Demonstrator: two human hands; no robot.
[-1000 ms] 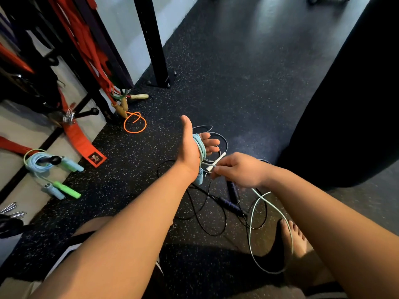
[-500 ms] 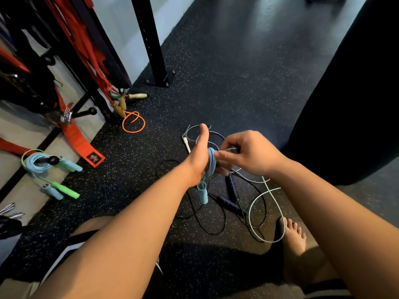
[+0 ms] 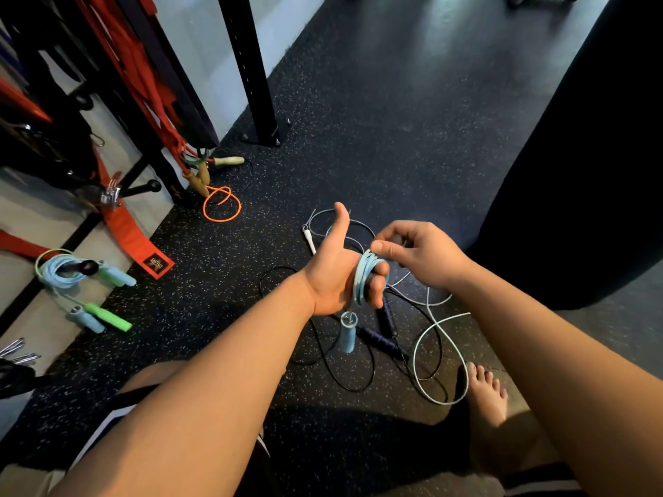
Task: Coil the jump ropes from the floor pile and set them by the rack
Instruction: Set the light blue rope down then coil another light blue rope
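left hand (image 3: 333, 278): thumb up, fingers curled inside the light blue jump rope (image 3: 360, 281) loops | right hand (image 3: 421, 258): pinching the rope right above those fingers | both forearms: bare, stretched out front, hands nearly touching

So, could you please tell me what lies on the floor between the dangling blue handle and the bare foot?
In the head view, two dark purple handles, black cord and a pale rope loop lie between the blue handle and the foot.

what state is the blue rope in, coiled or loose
Partly coiled: rope loops wrap the left hand, a handle dangles below, and a loose length runs from the right hand to the floor.
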